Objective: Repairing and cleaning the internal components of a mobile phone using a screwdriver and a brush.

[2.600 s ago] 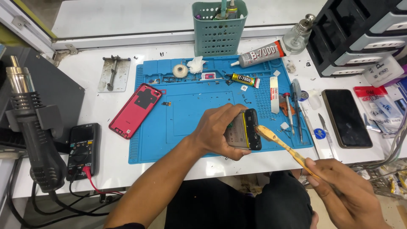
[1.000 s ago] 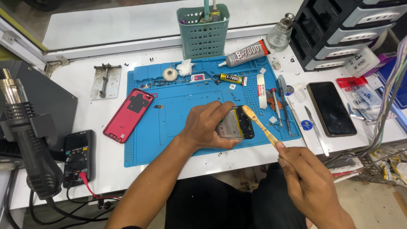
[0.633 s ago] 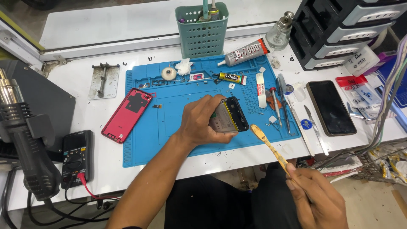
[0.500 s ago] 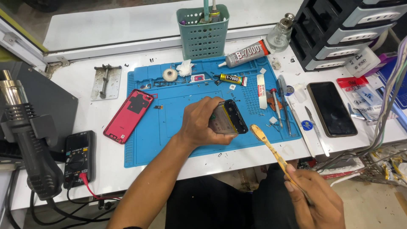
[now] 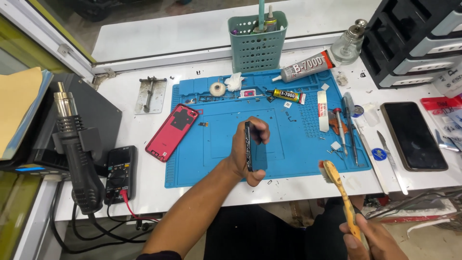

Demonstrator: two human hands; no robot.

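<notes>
Over the middle of the blue mat [image 5: 298, 144], the left hand [image 5: 245, 156] grips an opened phone body [image 5: 249, 146] on edge, thumb below and fingers curled over the top. It looks light, stiff and fragile, so its rigid frame edges seem the safest hold. Lower right, the right hand [image 5: 373, 238] is closed around a yellowed brush [image 5: 339, 185], bristles clear of the phone.

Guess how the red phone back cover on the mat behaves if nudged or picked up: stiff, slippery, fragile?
The red back cover looks like a thin flat shell, so probably light and a bit flexible. It lies flat, half on the blue mat, half on the white table; a push would likely slide it, not tip it. With no raised edge, lifting it likely means prying at a corner.
</notes>
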